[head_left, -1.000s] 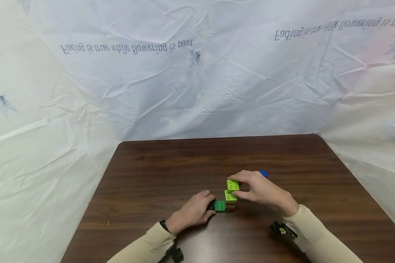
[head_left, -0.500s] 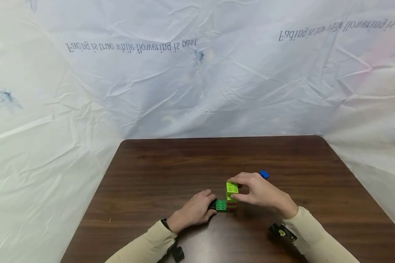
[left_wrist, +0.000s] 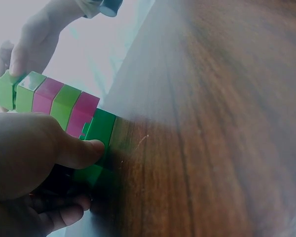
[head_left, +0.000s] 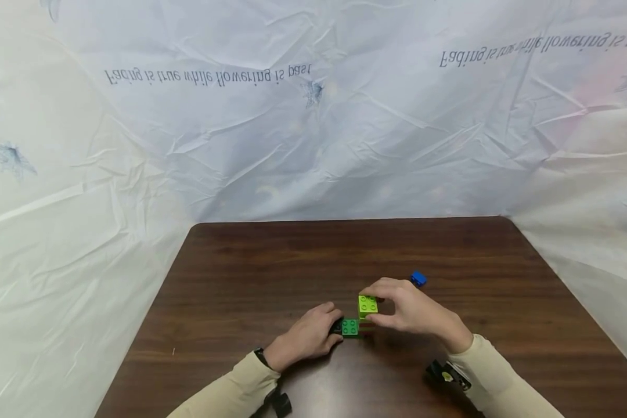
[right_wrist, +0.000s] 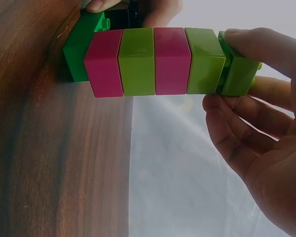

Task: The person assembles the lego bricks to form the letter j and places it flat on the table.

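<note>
A narrow tower of alternating pink bricks (right_wrist: 171, 61) and lime bricks (right_wrist: 137, 61) rises beside a green brick (head_left: 350, 328). Between thumb and fingers, my right hand (head_left: 413, 312) pinches a lime top brick (right_wrist: 240, 69) at the tower's upper end. That brick sits slightly askew, with a thin gap under it in the right wrist view. My left hand (head_left: 307, 335) holds the base, its thumb on the green brick and its fingers curled by a black brick (right_wrist: 119, 19). Most of the black brick is hidden by this hand.
A blue brick (head_left: 418, 278) lies on the brown wooden table (head_left: 271, 261), just beyond my right hand. White printed sheeting (head_left: 313, 151) hangs behind the table and along both sides. Dark camera mounts (head_left: 281, 403) hang from the wrists.
My right hand has lowered the lime top brick onto the tower, covering the studs of the lime brick below. The left hand has stayed at the base.
</note>
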Motion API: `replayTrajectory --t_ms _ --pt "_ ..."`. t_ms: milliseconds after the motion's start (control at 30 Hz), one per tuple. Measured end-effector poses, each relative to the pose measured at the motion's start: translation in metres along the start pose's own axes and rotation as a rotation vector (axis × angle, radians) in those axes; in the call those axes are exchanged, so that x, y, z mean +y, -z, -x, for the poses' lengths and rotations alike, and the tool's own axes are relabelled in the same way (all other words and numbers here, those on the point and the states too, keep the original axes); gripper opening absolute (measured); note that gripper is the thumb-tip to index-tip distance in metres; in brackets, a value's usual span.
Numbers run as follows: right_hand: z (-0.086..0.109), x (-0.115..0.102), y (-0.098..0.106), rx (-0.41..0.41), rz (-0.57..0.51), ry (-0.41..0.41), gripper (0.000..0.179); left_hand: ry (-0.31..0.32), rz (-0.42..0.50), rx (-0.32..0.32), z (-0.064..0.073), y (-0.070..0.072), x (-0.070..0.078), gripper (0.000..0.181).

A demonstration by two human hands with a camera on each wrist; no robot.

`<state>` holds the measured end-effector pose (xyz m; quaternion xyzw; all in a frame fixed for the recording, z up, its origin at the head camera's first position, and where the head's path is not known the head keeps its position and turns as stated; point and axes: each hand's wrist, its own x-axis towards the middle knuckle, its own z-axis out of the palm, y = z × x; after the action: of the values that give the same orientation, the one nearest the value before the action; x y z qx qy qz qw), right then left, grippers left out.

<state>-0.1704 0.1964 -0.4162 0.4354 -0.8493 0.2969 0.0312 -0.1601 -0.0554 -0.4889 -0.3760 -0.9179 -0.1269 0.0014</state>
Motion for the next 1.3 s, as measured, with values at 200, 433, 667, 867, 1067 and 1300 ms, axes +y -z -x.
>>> replayTrajectory --t_ms 200,433,667,867,1067,1300 --pt "-0.0013 -0.0006 -0.0022 0.008 0.014 0.03 0.035 0.006 0.005 -0.009 0.0012 0.0002 -0.0012 0.036" --pt "-0.0003 -0.0022 -0.0012 0.011 0.013 0.01 0.036 0.004 0.001 -0.006 0.0012 0.0012 -0.0011 0.036" --pt "0.0006 -0.0012 -0.0015 0.036 -0.005 0.006 0.036 -0.007 -0.009 0.003 0.0 0.0017 -0.002 0.036" --pt "0.0028 0.0002 -0.0023 0.028 -0.022 -0.008 0.038 0.0 0.007 -0.019 0.0 0.0022 -0.0019 0.035" --pt "0.0043 0.0035 -0.003 0.046 -0.039 -0.007 0.037 -0.002 0.005 -0.011 -0.0002 0.003 -0.0013 0.035" --pt "0.0074 0.0037 -0.0053 0.062 -0.05 -0.008 0.038 0.002 0.017 -0.017 -0.0012 0.0031 0.0 0.034"
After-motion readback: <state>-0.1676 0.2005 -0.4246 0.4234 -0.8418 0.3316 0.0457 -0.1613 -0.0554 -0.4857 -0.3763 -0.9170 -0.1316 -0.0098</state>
